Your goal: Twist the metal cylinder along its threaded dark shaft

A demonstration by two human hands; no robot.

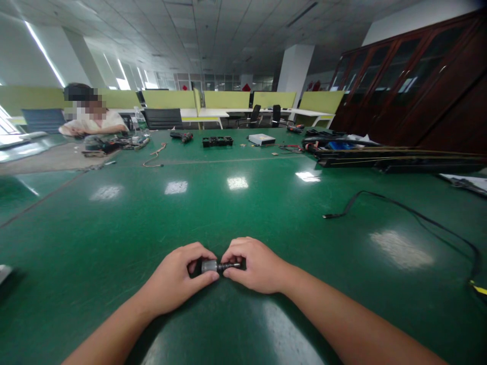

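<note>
A small silver metal cylinder with a thin, ribbed shaft lies sideways between my hands, low over the green tabletop. My left hand is closed on the cylinder, thumb in front and fingers behind. The shaft points right, toward my right hand, which is curled around it with thumb and fingertips at its base, near the cylinder. The shaft's pointed end shows inside the curl of that hand. Whether the piece touches the table cannot be made out.
Across the green table lie a power drill, a black frame-like part, a silver box and a loose cord. A black cable runs along the right. Black rails lie behind it. Another person sits far left.
</note>
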